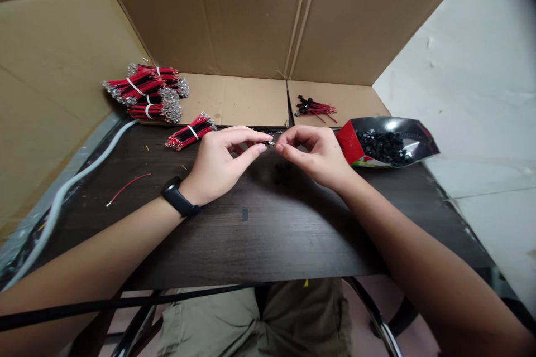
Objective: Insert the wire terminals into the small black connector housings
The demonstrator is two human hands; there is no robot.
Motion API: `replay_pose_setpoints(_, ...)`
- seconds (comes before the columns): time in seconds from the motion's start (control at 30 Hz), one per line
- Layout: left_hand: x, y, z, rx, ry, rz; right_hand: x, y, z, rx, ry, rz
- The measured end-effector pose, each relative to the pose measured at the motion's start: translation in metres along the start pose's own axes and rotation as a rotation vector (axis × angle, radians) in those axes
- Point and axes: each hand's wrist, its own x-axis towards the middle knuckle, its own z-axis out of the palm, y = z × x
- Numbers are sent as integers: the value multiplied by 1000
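My left hand [224, 162], with a black band on the wrist, pinches a small dark piece that looks like a black plastic connector [267, 143]. Thumb and forefinger of my right hand [316, 153] are closed on a tiny part with a silvery tip [272, 144], like a crimped wire end. Both sets of fingertips almost meet over the dark table, and they hide most of the two parts. A few small black pieces [282, 172] lie in shadow beneath. Close to my left hand rests a tied bundle of red and black wires [191, 131].
More tied wire bundles [146, 92] are piled at the back left. Wires with black connectors [314, 107] lie on the cardboard at the back right. An open carton [349, 142] holds black connectors. One red wire [128, 187] and a grey cable [62, 192] are at left. Cardboard walls surround the table.
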Motion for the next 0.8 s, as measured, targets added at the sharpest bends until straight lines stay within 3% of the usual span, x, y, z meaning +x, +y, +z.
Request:
replay_pose_setpoints(0.2,1,0,-1,-5,-16,7,0,-1,-1,-31,8,-18)
replay_pose_setpoints(0.37,3,-1,0,-110,-8,-81,0,-2,-1,-47,2,-8)
replay_pose_setpoints(0.8,5,0,-1,-92,7,-105,-1,-6,0,-40,-6,26)
